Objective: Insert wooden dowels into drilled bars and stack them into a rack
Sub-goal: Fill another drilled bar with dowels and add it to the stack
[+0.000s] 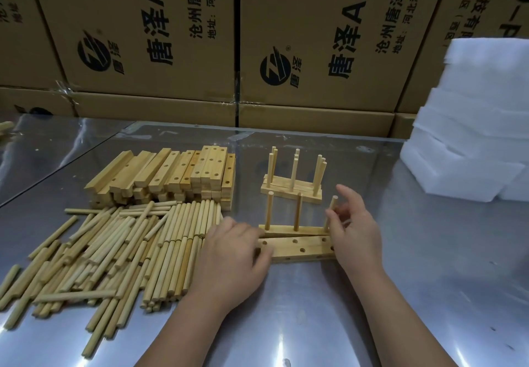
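Left grip [232,249] holds drilled bar [300,248] on metal table [315,315]; cardboard boxes [128,23] behind.

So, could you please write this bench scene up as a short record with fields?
Surface: metal table
Left hand: grips the left end of the empty drilled bars nearest the person
Right hand: at the rightmost dowel; grip unclear
Dowelled bar: three upright dowels, just behind the empty ones
Finished stack: dowelled bars piled further back
Supplies: loose dowels and spare bars at left
Background: white foam blocks at right, cardboard boxes behind
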